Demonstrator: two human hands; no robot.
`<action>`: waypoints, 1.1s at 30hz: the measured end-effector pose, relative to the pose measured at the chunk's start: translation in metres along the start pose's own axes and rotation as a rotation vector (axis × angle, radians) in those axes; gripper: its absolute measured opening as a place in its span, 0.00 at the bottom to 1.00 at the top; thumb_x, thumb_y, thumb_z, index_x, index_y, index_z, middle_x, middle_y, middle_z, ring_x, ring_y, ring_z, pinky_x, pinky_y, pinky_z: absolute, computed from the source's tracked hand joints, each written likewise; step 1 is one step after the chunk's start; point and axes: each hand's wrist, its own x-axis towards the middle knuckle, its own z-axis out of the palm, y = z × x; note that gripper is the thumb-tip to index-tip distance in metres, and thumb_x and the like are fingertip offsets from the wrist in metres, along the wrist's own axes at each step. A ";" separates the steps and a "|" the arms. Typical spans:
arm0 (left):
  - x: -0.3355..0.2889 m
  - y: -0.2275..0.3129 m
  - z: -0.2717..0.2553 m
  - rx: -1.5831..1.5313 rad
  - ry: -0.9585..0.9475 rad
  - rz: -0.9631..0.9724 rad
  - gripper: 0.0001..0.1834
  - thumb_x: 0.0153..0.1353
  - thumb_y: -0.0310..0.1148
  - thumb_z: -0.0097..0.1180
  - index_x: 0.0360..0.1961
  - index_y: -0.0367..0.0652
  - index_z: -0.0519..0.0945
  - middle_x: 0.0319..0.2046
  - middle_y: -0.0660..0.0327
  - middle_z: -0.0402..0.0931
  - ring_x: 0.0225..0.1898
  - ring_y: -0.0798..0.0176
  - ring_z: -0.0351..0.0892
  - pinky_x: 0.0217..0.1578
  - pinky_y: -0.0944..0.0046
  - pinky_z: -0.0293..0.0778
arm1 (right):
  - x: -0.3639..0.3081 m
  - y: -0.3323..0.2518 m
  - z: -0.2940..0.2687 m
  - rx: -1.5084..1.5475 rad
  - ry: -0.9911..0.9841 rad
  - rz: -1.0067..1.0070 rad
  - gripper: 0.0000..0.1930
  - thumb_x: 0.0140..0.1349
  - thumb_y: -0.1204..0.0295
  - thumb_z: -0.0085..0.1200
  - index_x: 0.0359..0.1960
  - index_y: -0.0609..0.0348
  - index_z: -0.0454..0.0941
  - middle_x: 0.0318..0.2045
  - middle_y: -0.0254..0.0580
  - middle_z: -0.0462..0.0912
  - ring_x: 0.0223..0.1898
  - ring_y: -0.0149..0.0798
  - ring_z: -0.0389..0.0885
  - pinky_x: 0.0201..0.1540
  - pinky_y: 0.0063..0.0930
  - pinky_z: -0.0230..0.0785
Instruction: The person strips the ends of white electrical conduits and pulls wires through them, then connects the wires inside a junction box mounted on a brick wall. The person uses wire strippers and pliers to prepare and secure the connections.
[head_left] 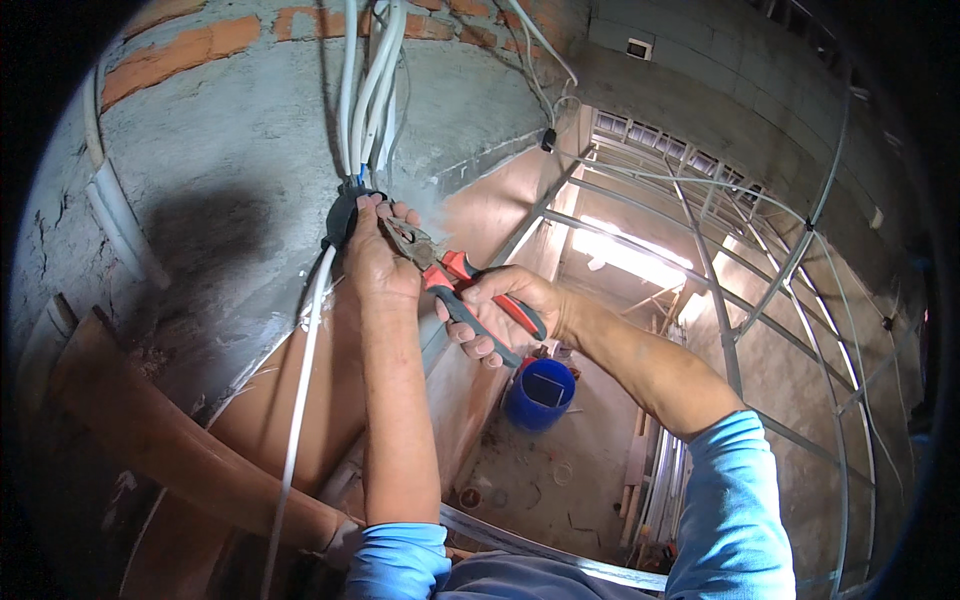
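Observation:
White cables run down the wall into a black junction box, and a bit of blue wire shows at its top. My left hand is closed in a pinch at the right side of this box; its fingers hide what they hold. In my right hand is a pair of combination pliers with red and black handles, spread apart. The pliers' jaws point up and left, right beside my left fingertips. Another white cable leaves the box and hangs downward.
Rough grey plaster wall with exposed brick stands in front. A brown curved pipe lies at the lower left. Metal framing crosses the right side. Far below, a blue bucket stands on the floor.

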 end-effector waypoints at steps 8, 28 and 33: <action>-0.007 -0.010 0.006 -0.033 -0.009 0.054 0.14 0.69 0.37 0.59 0.50 0.41 0.75 0.42 0.61 0.73 0.50 0.56 0.74 0.57 0.52 0.69 | -0.026 -0.021 0.061 -1.984 1.139 0.168 0.18 0.62 0.73 0.52 0.53 0.67 0.71 0.43 0.58 0.83 0.46 0.50 0.85 0.46 0.40 0.78; -0.013 -0.012 0.019 0.002 0.027 0.146 0.07 0.69 0.31 0.57 0.41 0.40 0.75 0.32 0.61 0.75 0.35 0.60 0.80 0.42 0.57 0.82 | -0.001 0.013 0.059 -2.874 1.538 0.164 0.29 0.58 0.74 0.57 0.60 0.74 0.62 0.46 0.60 0.76 0.48 0.54 0.79 0.45 0.44 0.77; -0.019 -0.009 0.023 -0.041 0.036 0.117 0.09 0.69 0.31 0.58 0.45 0.38 0.74 0.36 0.60 0.73 0.39 0.58 0.77 0.47 0.55 0.79 | 0.003 0.013 0.054 -2.915 1.585 0.199 0.29 0.59 0.72 0.58 0.61 0.71 0.64 0.44 0.57 0.77 0.48 0.51 0.79 0.45 0.51 0.76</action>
